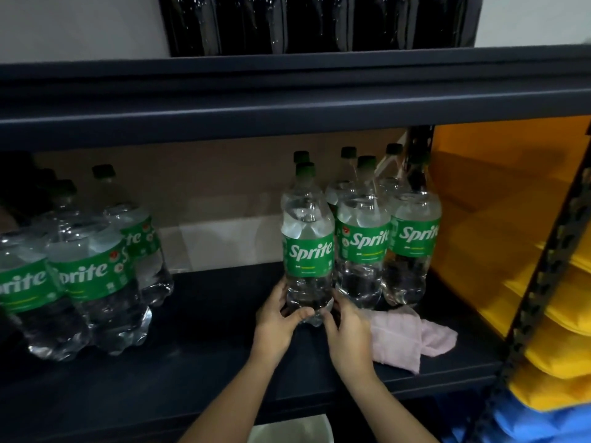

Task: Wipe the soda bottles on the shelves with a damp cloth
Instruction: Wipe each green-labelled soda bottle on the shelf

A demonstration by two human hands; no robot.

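Dark metal shelving (287, 103) fills our view, with a pale wall behind it and a row of dark bottles (316, 24) standing on the upper level. On the lower shelf board (204, 330) we see clear soda bottles with green Sprite labels in two groups. One cluster (80, 273) stands at the left, well apart from the other cluster (383, 238) at the right, which is packed close together near the shelf's upright post (543, 282).

We are holding one bottle (307, 251) at the front left of the right-hand cluster, upright, its base on or just above the board; we cannot tell which. Our left hand (276, 318) grips the lower left side of it, fingers curled behind and the thumb lying across the front near the base. Our right hand (348, 337) holds the lower right side, thumb forward against the plastic, the other fingers bent round toward the back, partly hidden.

Just beside our right hand, a pink cloth (412, 340) lies crumpled on the board in front of the right cluster, touching no bottle that we can make out. Beyond the post, yellow padded envelopes (563, 340) are stacked in tiers, with something blue (543, 423) beneath them
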